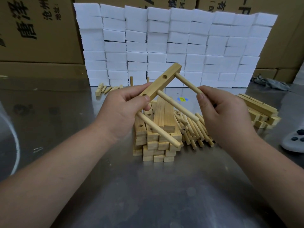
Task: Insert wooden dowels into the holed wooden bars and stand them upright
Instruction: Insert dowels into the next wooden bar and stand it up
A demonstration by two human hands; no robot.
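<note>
My left hand [125, 109] grips a holed wooden bar [162, 82] tilted up to the right, above the table. Three dowels stick out of the bar toward me. My right hand [220, 114] pinches the top dowel [188, 83], whose far end sits in the bar's hole near its upper end. The middle dowel [178, 105] and the lowest dowel [158, 131] hang free. One hole in the bar between the top and middle dowels is open. Below lie a stack of holed bars [156, 142] and a heap of loose dowels [194, 129].
The metal table [148, 186] carries another pile of bars [259, 112] at the right, small pieces and upright dowels [131, 81] at the back, a grey controller [294, 140] at the right edge. A wall of white foam blocks [172, 46] and cardboard boxes stand behind.
</note>
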